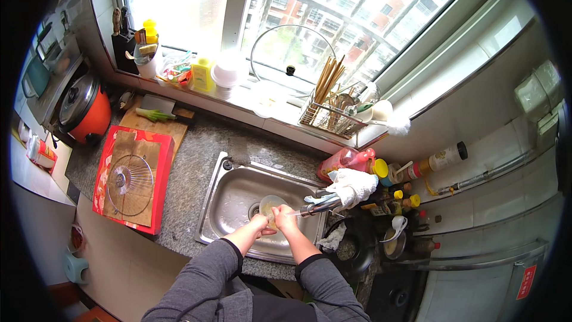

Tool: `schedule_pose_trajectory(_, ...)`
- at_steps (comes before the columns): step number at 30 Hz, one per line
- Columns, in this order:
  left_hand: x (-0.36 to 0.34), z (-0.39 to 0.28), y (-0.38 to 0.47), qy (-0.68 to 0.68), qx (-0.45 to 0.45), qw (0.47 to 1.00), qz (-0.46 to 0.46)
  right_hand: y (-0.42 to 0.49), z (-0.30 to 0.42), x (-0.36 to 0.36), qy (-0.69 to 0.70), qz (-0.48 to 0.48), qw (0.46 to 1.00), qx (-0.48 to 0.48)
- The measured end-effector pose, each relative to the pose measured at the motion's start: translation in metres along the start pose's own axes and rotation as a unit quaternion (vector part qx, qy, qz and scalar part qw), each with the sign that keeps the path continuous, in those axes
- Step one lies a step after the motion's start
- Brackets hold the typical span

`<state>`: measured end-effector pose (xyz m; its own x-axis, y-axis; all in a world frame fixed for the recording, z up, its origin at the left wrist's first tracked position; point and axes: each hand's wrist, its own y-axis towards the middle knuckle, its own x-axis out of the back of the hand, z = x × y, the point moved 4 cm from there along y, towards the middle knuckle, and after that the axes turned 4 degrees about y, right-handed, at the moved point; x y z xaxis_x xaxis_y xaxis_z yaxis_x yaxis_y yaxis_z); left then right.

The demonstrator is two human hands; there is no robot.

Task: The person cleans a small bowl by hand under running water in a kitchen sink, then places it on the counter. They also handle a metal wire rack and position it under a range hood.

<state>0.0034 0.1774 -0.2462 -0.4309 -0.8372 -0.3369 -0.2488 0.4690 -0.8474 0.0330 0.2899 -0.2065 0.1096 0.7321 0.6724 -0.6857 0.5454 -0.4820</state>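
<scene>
Above the stainless steel sink (232,188), a small translucent bowl (269,201) is held between my two hands. My left hand (260,227) grips its near left side. My right hand (284,217) is on its right side, and the fingers partly hide the bowl. Close to my right wrist is the spout of a chrome faucet (313,208). A white cloth (355,187) is draped over the faucet body. Something pale yellowish shows inside the bowl, too blurred to name. Behind the bowl the sink drain (254,209) is partly visible.
Left of the sink, a wire rack (129,184) lies on cardboard in a red box (166,165). A cleaver (158,104) and green vegetable (154,115) rest on a cutting board (178,132). Bottles (395,205) and a black pan (364,250) crowd the right side.
</scene>
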Motion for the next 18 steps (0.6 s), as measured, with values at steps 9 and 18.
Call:
schedule_pose_trajectory(9,0.011,0.006,0.013,0.001,-0.002,0.999,-0.037,-0.005,0.009,-0.006,-0.006,-0.087,0.993,0.076)
schedule_pose_trajectory(18,-0.005,0.009,0.029,0.023,-0.03,0.999,-0.001,-0.004,-0.022,-0.011,0.25,-0.012,0.968,-0.025)
